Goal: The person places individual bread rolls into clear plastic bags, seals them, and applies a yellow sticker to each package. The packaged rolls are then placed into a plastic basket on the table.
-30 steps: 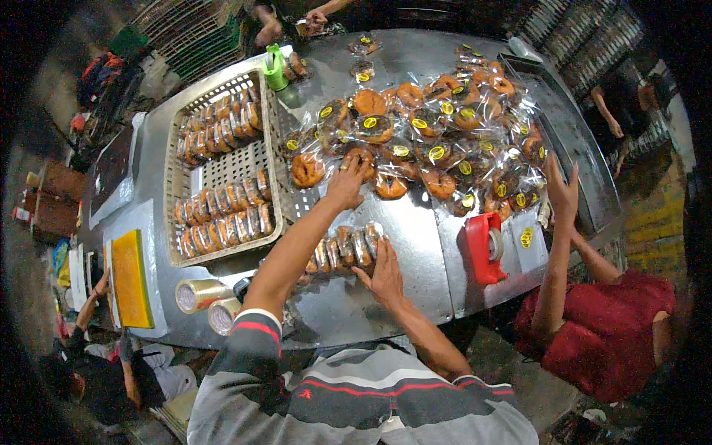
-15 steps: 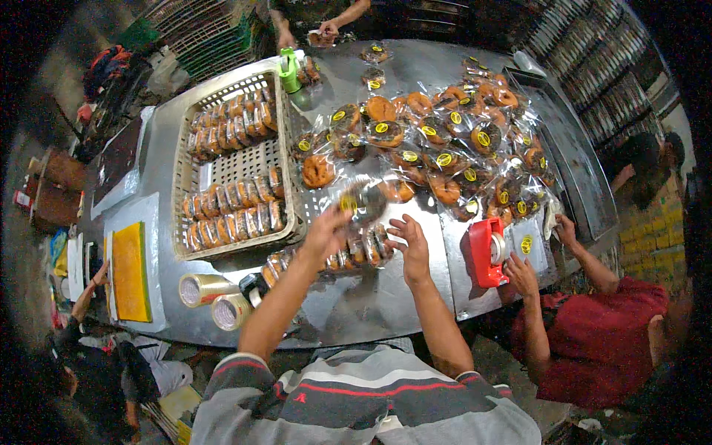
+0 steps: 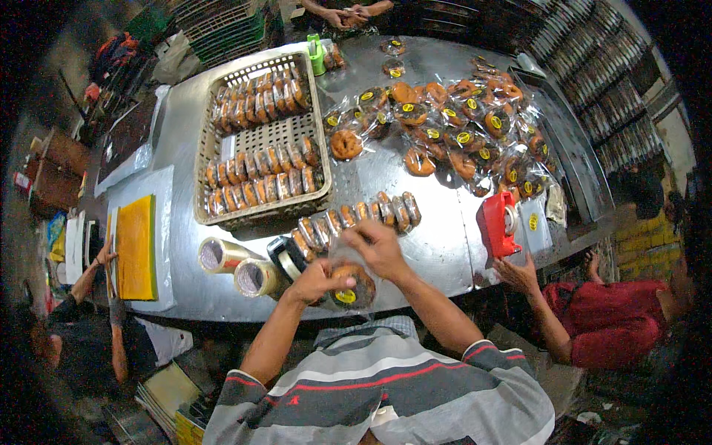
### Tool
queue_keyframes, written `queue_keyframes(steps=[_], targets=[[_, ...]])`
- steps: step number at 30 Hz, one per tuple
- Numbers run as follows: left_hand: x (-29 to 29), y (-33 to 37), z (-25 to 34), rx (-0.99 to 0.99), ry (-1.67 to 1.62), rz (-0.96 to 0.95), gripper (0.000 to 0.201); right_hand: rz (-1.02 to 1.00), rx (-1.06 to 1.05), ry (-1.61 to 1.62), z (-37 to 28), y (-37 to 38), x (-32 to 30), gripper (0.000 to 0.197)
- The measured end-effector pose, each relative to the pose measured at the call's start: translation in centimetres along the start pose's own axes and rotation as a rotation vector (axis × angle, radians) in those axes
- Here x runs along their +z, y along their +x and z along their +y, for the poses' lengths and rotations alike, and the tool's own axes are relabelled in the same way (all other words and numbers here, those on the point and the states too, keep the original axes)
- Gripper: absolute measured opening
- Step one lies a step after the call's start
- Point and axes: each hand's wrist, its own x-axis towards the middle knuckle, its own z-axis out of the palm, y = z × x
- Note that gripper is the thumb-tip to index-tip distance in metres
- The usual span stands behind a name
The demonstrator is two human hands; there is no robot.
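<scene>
Close to my body at the table's front edge, a bagged doughnut point(image 3: 357, 288) with a yellow label hangs tilted between my hands. My left hand point(image 3: 317, 282) grips its side, thumb across the clear plastic. The fingers of my right hand point(image 3: 378, 248) are closed on the gathered upper part of the same bag. Just beyond them, a row of bagged doughnuts point(image 3: 389, 211) stands on edge on the metal table. A dark tape dispenser point(image 3: 285, 256) sits directly left of my hands, beside two large tape rolls point(image 3: 259, 278).
A beige crate point(image 3: 259, 213) at left holds rows of bagged doughnuts. A pile of bagged doughnuts point(image 3: 463, 137) covers the far right. A co-worker's hand point(image 3: 519, 272) touches a red tape dispenser point(image 3: 498, 226). Another stands across the table near a green dispenser point(image 3: 317, 55).
The bagged doughnut has come from above the row down toward my body. My right hand, open and apart before, has moved left and closed on the bag. The view has shifted.
</scene>
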Motion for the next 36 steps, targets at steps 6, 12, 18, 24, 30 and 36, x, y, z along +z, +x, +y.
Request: queue_keyframes(steps=[6, 12, 18, 24, 30, 36], targets=[[1.6, -1.2, 0.3, 0.25, -0.076, 0.608, 0.026, 0.305, -0.332, -0.445, -3.5, -4.8, 2.0, 0.075], [3.3, -3.8, 1.4, 0.299, 0.119, 0.649, 0.028, 0.213, -0.001, -0.105, -3.5, -7.2, 7.4, 0.055], [3.5, -4.5, 1.1, 0.814, 0.837, 0.996, 0.062, 0.198, 0.315, 0.604, -3.4, -7.2, 8.3, 0.025], [2.0, -7.6, 3.2, 0.419, 0.622, 0.389, 0.033, 0.011, 0.066, 0.571, -4.7, -7.5, 6.8, 0.023], [1.3, -8.0, 1.9, 0.061, 0.495, 0.423, 0.022, 0.245, 0.223, 0.122, -5.8, -7.3, 7.3, 0.02], [2.6, -8.0, 0.6, 0.383, 0.027, 0.559, 0.017, 0.018, -0.181, -0.16, -5.2, -8.2, 6.7, 0.013]])
